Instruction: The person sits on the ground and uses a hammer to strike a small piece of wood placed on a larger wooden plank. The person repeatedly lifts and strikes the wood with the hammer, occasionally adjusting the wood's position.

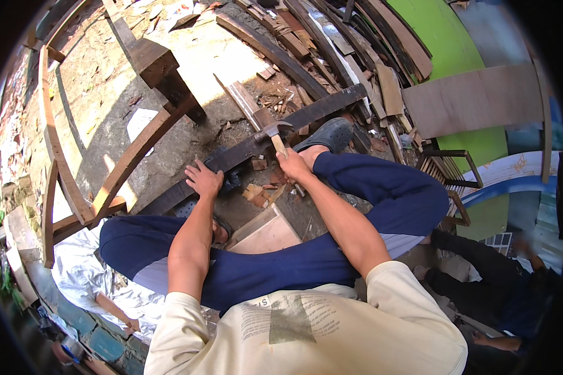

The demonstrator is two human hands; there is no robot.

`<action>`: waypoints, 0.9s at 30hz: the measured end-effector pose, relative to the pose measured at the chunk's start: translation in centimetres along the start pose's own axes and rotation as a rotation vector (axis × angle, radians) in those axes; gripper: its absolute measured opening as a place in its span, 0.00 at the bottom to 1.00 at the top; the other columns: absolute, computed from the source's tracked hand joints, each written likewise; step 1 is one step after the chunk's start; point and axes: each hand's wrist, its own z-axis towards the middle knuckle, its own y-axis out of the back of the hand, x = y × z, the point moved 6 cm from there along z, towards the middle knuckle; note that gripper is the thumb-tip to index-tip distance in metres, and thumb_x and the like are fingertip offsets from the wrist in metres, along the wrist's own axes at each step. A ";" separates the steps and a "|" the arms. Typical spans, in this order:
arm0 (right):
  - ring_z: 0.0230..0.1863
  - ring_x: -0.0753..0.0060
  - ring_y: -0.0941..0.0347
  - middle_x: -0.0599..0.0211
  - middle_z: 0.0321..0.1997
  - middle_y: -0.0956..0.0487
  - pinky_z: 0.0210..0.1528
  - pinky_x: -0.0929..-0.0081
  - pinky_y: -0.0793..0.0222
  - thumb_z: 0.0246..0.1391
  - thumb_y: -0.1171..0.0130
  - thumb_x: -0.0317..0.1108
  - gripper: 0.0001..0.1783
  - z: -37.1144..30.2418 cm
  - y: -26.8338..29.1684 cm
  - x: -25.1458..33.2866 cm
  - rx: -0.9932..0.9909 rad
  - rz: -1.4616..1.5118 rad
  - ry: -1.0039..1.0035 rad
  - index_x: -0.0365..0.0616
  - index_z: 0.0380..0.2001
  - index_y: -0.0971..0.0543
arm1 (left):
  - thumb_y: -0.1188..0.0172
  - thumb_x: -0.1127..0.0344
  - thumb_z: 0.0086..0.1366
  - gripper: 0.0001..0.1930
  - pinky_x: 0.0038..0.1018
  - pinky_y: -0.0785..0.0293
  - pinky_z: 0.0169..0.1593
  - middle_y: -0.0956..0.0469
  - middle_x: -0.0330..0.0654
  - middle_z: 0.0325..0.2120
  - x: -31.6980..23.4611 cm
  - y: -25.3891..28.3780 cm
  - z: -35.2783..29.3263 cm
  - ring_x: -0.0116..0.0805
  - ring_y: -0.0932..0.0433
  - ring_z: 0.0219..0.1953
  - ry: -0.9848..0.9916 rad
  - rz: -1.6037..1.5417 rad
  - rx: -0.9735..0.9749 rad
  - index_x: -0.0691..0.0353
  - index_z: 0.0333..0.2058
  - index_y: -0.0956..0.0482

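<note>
My right hand (294,165) is wrapped round the wooden handle of a claw hammer (276,132). The hammer's metal head lies over a long dark wooden beam (241,152), next to a small brown wood block (264,117) on the far side. Whether the head touches the beam I cannot tell. Farther left along the same beam is my left hand (204,179), fingers spread and nothing in it, at the beam's near edge. Wood chips (261,195) lie on the ground between my feet, near a pale board (266,232).
A curved wooden frame (145,150) stands at the left, by a dark wooden post (169,78). Planks (281,53) are heaped at the far side. A green panel (453,44) and a slatted wooden piece (447,169) are at right. Another person (494,281) in dark clothes is at lower right.
</note>
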 end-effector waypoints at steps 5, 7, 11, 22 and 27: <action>0.21 0.58 0.21 0.53 0.26 0.18 0.27 0.60 0.26 0.63 0.47 0.52 0.26 1.7 3.5 0.6 -0.019 -0.171 0.038 0.37 0.49 0.25 | 0.35 0.47 0.56 0.51 0.56 0.58 0.72 0.56 0.57 0.73 -2.8 -1.3 -0.5 0.55 0.59 0.75 -0.289 0.048 0.068 0.51 0.73 0.52; 0.26 0.54 0.19 0.50 0.30 0.17 0.32 0.59 0.25 0.61 0.45 0.54 0.29 0.6 5.1 2.6 0.034 -0.206 -0.028 0.37 0.50 0.23 | 0.34 0.47 0.57 0.51 0.56 0.58 0.72 0.57 0.55 0.73 -2.3 -1.4 -0.9 0.54 0.60 0.75 -0.314 0.083 0.050 0.50 0.73 0.53; 0.46 0.42 0.19 0.41 0.46 0.18 0.48 0.51 0.26 0.61 0.46 0.52 0.28 1.9 6.7 3.2 0.068 -0.433 0.057 0.35 0.49 0.22 | 0.30 0.49 0.55 0.52 0.57 0.53 0.71 0.51 0.52 0.72 -2.4 -0.4 -1.8 0.51 0.55 0.75 -0.312 0.162 0.047 0.48 0.73 0.53; 0.27 0.55 0.18 0.50 0.29 0.17 0.31 0.59 0.26 0.58 0.39 0.53 0.28 2.2 10.9 3.6 0.251 -0.582 -0.009 0.35 0.43 0.20 | 0.26 0.61 0.49 0.40 0.44 0.31 0.59 0.26 0.48 0.51 0.3 0.8 1.6 0.50 0.28 0.57 -0.411 0.298 0.013 0.51 0.61 0.33; 0.21 0.62 0.21 0.55 0.22 0.19 0.26 0.64 0.26 0.49 0.29 0.51 0.28 2.7 12.5 2.3 0.323 -0.577 -0.037 0.35 0.41 0.19 | 0.29 0.64 0.48 0.38 0.43 0.28 0.58 0.26 0.48 0.50 1.7 1.5 0.1 0.51 0.28 0.56 -0.378 0.295 0.086 0.50 0.60 0.32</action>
